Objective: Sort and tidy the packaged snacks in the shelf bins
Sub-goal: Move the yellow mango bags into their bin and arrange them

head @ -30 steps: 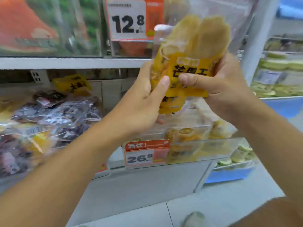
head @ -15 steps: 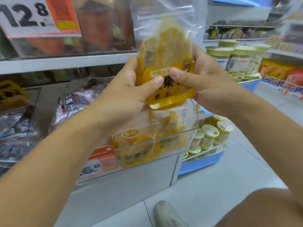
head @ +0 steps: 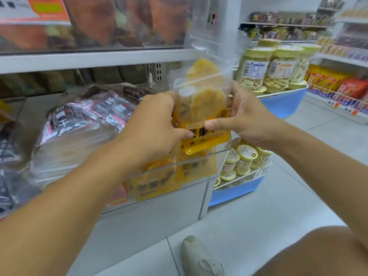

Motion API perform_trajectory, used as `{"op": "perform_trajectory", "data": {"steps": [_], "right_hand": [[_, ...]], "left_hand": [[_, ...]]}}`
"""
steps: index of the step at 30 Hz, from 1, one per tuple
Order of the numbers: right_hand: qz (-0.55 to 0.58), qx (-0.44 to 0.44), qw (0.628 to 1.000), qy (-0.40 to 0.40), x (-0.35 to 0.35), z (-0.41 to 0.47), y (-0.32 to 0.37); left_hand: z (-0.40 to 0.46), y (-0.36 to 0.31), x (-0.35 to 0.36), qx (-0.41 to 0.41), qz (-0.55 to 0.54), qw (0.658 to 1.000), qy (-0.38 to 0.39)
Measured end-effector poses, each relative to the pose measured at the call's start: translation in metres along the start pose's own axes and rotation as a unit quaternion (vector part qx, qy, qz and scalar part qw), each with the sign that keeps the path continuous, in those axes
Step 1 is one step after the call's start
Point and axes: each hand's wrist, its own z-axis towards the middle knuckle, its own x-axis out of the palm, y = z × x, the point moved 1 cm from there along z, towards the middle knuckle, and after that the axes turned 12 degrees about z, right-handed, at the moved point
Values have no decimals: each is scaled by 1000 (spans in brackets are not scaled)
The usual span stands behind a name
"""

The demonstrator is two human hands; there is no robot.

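A clear-and-yellow pouch of dried mango (head: pixel 203 100) stands upright between both my hands, its lower edge just above the clear shelf bin (head: pixel 199 156). My left hand (head: pixel 153 126) grips its left side, thumb pressed on the yellow label. My right hand (head: pixel 243 120) pinches its right side with thumb across the front. More yellow mango pouches (head: pixel 157 184) lie inside that bin. Dark plum snack packs (head: pixel 83 118) fill the bin to the left.
A grey shelf (head: pixel 89 58) with orange packs runs above. Jars with pale lids (head: pixel 272 64) sit on a blue stand at right, small tubs (head: pixel 243 158) below. Red and yellow bags (head: pixel 338 84) line the far-right rack. My shoe (head: pixel 201 257) rests on the tiled floor.
The view has swung right and the pouch has come down, from up by the shelf edge to just over the clear bin. Both hands keep their hold.
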Motion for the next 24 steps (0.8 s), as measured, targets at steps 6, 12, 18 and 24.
{"op": "perform_trajectory", "data": {"steps": [6,12,18,24], "right_hand": [[-77,25,997,1,4,-1,-3],[-7,1,1000,-24,0,2,-1],[-71,-17,997,-25,-2,7,1],[-133,5,991,20,-10,7,6]], "left_hand": [[-5,2,3,-8,1,999,44],[-10,-5,2,1,38,999,24],[-11,-3,-7,1,-12,999,-40],[-9,-1,-8,15,-6,999,-28]]}}
